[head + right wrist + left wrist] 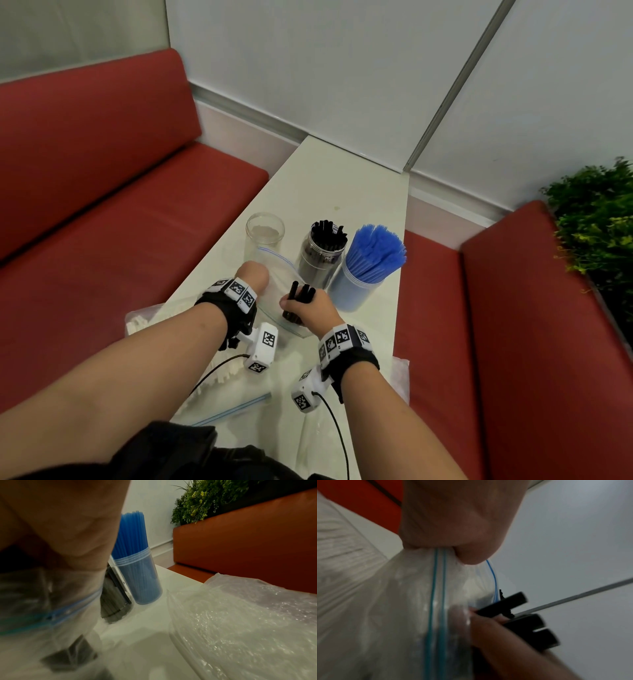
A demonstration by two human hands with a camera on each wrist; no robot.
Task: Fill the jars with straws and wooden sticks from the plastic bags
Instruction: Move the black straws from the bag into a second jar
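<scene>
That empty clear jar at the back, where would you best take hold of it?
Around its side wall, below the rim, coming from the left. The empty jar stands upright with an open mouth, and the jar of black straws stands close on its right, while its left side looks free.

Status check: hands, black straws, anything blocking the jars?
Left hand pinches zip bag open. Right hand grips black straws, partly in the bag. Black-straw jar partly filled; empty jar behind the bag. Nothing blocking.

The left hand [251,274] is raised, fingers pinched together. The right hand [308,310] is curled into a closed grip, forearm [387,421] extended.
</scene>
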